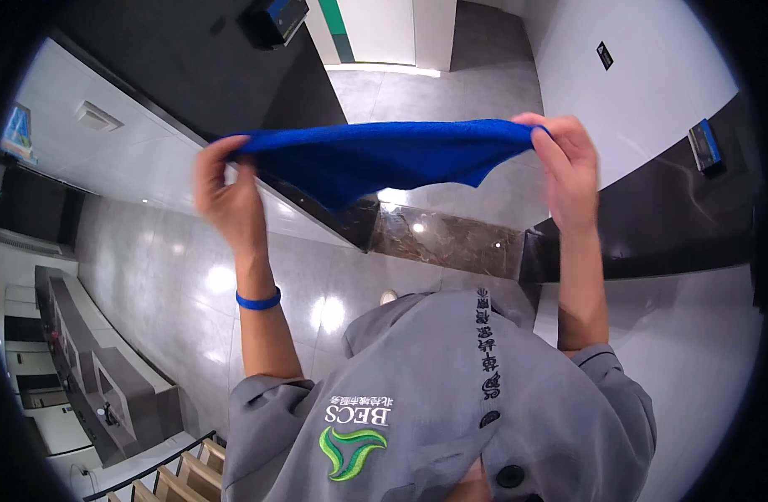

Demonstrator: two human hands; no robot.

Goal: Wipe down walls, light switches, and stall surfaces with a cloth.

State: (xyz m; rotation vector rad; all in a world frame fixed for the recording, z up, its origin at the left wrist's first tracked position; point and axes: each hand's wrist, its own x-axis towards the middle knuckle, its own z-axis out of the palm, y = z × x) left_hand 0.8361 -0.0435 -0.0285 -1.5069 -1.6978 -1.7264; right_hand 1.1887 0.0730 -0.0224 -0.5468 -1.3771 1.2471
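Note:
A blue cloth (371, 150) is stretched sideways between my two hands, its upper edge nearly straight and its lower part hanging in uneven points. My left hand (230, 182) pinches the end at the picture's left; a blue band circles that wrist. At the other end, my right hand (566, 163) grips the corner between thumb and fingers. Both arms reach out from the short sleeves of a grey shirt that bears embroidery and writing.
Dark panels (189, 56) lie beyond the cloth at upper left, with a small black-and-blue box (274, 22). A similar box (706, 147) rests on the dark ledge (647, 213) at right. A brown marble strip (446, 232) crosses the grey floor; wooden slats (176, 480) show at lower left.

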